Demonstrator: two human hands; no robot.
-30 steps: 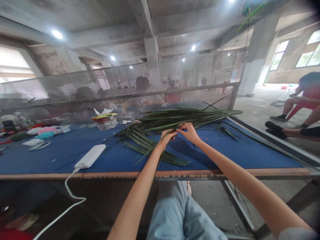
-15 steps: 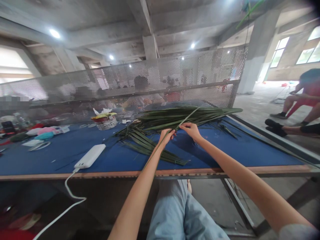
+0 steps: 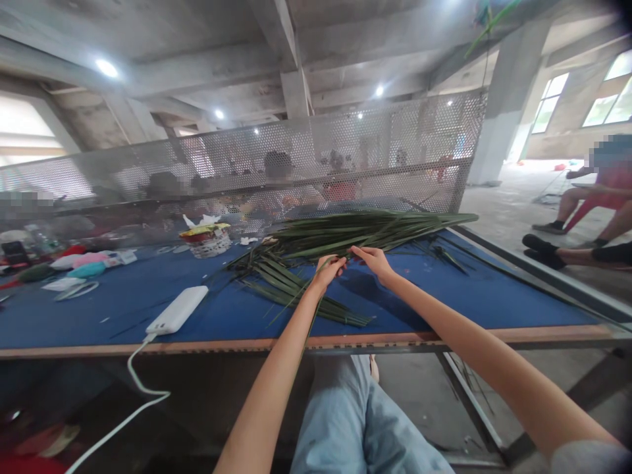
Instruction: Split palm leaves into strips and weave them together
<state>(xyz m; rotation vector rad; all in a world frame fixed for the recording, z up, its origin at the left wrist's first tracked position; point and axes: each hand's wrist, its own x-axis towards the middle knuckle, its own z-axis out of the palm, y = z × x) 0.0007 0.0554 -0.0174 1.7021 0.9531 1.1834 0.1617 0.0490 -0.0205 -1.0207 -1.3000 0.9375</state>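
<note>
Both my arms reach over a blue-topped table (image 3: pixel 444 296). My left hand (image 3: pixel 327 270) is closed, pinching a thin green palm leaf strip (image 3: pixel 311 307) that trails down along my forearm. My right hand (image 3: pixel 374 259) is close beside it, fingers pinched on the same strip's far end. Just beyond the hands lies a big pile of long green palm leaves (image 3: pixel 365 227), and a smaller fan of leaves (image 3: pixel 281 283) lies to the left of my left hand.
A white power bank (image 3: pixel 178 309) with a white cable (image 3: pixel 133 388) lies near the front edge. A small woven basket (image 3: pixel 208 238) and colourful items stand at the back left. A perforated metal screen (image 3: pixel 296 158) backs the table. People sit at the right.
The long strip that stuck up toward the pile half a second ago no longer shows there. Both hands have stayed nearly in place, slightly lower.
</note>
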